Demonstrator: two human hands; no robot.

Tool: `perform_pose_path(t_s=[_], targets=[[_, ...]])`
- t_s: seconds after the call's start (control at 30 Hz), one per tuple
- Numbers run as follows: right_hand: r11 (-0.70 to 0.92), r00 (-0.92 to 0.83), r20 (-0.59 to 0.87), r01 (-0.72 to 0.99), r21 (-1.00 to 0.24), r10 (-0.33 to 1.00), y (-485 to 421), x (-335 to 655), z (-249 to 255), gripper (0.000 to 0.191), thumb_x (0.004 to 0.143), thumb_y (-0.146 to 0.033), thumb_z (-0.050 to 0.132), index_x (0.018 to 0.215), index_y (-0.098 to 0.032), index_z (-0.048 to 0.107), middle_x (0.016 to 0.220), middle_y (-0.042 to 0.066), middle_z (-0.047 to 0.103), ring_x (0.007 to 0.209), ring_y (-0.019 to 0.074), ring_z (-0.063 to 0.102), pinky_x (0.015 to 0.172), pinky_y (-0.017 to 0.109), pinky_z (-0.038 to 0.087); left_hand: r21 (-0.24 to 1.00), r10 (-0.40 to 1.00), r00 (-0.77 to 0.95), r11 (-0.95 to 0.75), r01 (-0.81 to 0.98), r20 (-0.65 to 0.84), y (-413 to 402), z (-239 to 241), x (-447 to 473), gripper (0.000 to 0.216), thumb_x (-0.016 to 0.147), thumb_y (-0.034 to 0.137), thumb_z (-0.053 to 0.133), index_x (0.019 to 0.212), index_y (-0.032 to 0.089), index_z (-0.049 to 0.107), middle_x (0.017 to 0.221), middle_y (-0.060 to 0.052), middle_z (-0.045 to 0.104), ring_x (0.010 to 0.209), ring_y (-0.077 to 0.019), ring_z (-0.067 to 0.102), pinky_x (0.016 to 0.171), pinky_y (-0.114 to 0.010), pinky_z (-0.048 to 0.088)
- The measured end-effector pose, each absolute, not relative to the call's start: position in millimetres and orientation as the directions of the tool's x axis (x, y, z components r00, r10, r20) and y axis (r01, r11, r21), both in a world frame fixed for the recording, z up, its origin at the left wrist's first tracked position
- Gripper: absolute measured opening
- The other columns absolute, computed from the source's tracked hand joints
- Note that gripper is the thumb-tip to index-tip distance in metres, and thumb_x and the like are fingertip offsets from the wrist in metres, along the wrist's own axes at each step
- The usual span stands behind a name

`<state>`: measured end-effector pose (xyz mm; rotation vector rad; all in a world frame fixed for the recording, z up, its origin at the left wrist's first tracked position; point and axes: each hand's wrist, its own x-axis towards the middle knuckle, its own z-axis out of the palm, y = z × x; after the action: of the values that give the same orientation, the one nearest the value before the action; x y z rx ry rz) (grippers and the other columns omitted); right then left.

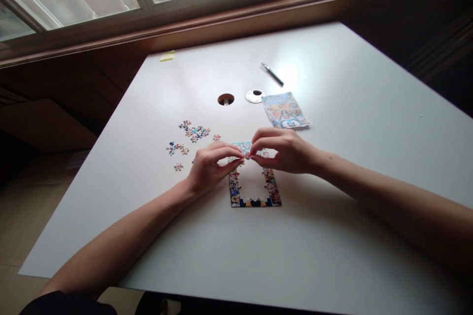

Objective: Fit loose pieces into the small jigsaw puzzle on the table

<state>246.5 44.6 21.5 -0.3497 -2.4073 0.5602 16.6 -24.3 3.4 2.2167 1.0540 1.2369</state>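
A partly assembled jigsaw puzzle (271, 184) lies on the white table, its border joined and bare tabletop showing in the middle. Over its upper part, my left hand (212, 165) and my right hand (279, 150) meet almost fingertip to fingertip. Between them is a small reddish puzzle piece (246, 156), with thumb and forefinger of each hand pinched at its sides. My hands cover parts of the puzzle's top and left edge. Loose puzzle pieces (197, 132) are scattered to the left, several of them in small clusters.
Beyond my right hand lies a printed picture sheet (284, 110). A pen (272, 74) rests farther back. The table (354, 236) has a round cable hole (225, 99) and a round silver cover (254, 96) beside it. A yellow sticker (167, 55) marks the far left corner.
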Motion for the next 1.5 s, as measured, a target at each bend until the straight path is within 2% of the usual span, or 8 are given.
perform_pose_path(t_s=[0.1, 0.17, 0.27, 0.4, 1.5], targets=[[0.854, -0.795, 0.464, 0.124, -0.506, 0.390, 50, 249, 19, 0.006, 0.086, -0.015, 0.063, 0.081, -0.017, 0.068, 0.082, 0.004, 0.063, 0.068, 0.0117, 0.058, 0.062, 0.024, 0.047, 0.598, 0.778, 0.328, -0.624, 0.503, 0.536, -25, 2, 17, 0.016, 0.087, 0.016, 0.066, 0.102, 0.020, 0.069, 0.102, -0.006, 0.073, 0.095, -0.0173, 0.068, 0.100, -0.039, 0.051], [0.842, -0.816, 0.422, 0.139, -0.522, 0.396, 54, 250, 16, 0.007, 0.084, -0.016, 0.065, 0.077, -0.017, 0.068, 0.079, 0.002, 0.062, 0.065, 0.0106, 0.056, 0.060, 0.024, 0.045, 0.570, 0.774, 0.343, -0.627, 0.531, 0.532, -24, 2, 17, 0.017, 0.086, 0.010, 0.061, 0.099, 0.019, 0.069, 0.103, -0.006, 0.073, 0.097, -0.0176, 0.067, 0.106, -0.043, 0.046], [0.831, -0.837, 0.366, 0.174, -0.528, 0.407, 56, 252, 12, 0.009, 0.082, -0.017, 0.066, 0.074, -0.016, 0.067, 0.076, 0.002, 0.061, 0.063, 0.0099, 0.053, 0.059, 0.023, 0.043, 0.538, 0.752, 0.397, -0.656, 0.530, 0.526, -23, 0, 17, 0.017, 0.085, 0.007, 0.058, 0.093, 0.018, 0.068, 0.100, -0.005, 0.073, 0.095, -0.0179, 0.066, 0.100, -0.042, 0.050], [0.816, -0.850, 0.312, 0.209, -0.539, 0.424, 56, 253, 9, 0.009, 0.082, -0.018, 0.067, 0.074, -0.016, 0.067, 0.077, 0.001, 0.060, 0.062, 0.0095, 0.051, 0.060, 0.024, 0.042, 0.517, 0.737, 0.454, -0.675, 0.526, 0.501, -23, -2, 18, 0.019, 0.084, 0.007, 0.058, 0.097, 0.018, 0.067, 0.101, -0.006, 0.072, 0.095, -0.0179, 0.065, 0.090, -0.036, 0.054], [0.778, -0.854, 0.209, 0.299, -0.553, 0.477, 52, 248, 12, 0.006, 0.080, -0.015, 0.065, 0.074, -0.016, 0.066, 0.077, 0.001, 0.058, 0.064, 0.0104, 0.051, 0.061, 0.024, 0.039, 0.427, 0.699, 0.532, -0.714, 0.555, 0.478, -21, -1, 18, 0.021, 0.091, 0.014, 0.058, 0.101, 0.023, 0.074, 0.105, -0.007, 0.068, 0.100, -0.0193, 0.059, 0.092, -0.040, 0.053]])
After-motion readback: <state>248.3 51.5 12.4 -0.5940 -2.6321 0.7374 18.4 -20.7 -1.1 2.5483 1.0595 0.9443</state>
